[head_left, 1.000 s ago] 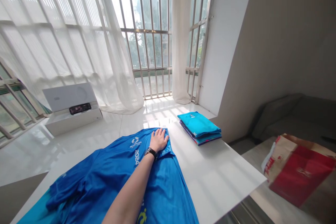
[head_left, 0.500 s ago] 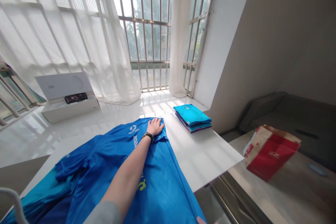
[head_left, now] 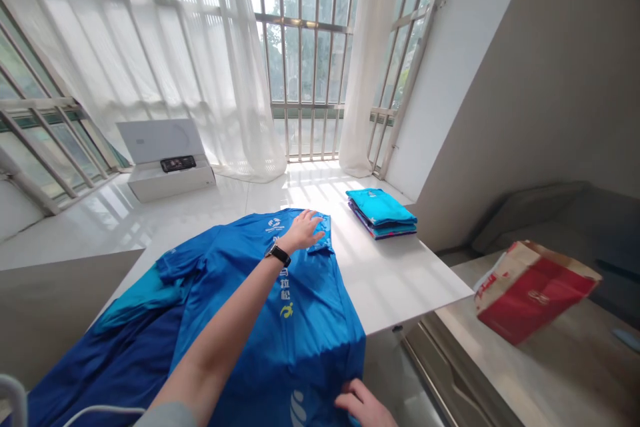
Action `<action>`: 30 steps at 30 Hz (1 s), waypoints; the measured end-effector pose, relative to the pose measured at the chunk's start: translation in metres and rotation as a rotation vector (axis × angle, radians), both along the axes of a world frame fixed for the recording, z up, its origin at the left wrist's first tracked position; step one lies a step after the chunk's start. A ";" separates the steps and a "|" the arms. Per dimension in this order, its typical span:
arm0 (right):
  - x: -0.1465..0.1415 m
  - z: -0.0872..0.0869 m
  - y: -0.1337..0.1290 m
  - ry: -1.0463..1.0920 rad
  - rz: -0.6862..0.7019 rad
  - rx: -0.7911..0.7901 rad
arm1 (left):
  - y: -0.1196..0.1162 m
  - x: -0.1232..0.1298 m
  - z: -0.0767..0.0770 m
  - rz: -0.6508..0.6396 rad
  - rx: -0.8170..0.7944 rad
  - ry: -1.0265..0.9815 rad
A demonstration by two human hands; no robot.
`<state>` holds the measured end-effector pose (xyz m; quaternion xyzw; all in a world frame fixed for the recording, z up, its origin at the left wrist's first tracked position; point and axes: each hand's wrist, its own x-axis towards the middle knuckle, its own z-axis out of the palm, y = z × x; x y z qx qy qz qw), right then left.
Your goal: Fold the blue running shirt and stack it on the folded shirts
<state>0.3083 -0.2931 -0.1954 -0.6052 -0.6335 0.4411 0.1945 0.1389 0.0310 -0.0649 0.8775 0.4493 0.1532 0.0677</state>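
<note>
Shirt [head_left: 317, 310] prob light, slippery; grab edges. Left hand [head_left: 302, 231] spread, empty; right hand [head_left: 364, 404] curled bottom centre, grip unclear.

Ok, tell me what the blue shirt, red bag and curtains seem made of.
Blue shirt: probably smooth polyester, given its slight sheen and soft creases. Red bag: likely paper, fairly matte, with stiff folds. Curtains: thin, sheer fabric, fibre unclear; window bars show through.

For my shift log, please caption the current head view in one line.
Left hand over a spread blue shirt, right hand at its edge, folded clothes stacked nearby.
</note>
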 end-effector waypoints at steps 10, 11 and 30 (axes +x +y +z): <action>0.036 0.133 0.140 0.398 0.275 0.179 | -0.195 -0.043 -0.004 0.043 -0.058 -0.225; 0.035 0.136 0.169 0.339 0.282 0.229 | -0.205 -0.042 -0.009 0.077 -0.052 -0.220; -0.020 0.044 0.398 -0.811 0.179 0.458 | -0.201 -0.096 -0.035 0.302 -0.227 -0.116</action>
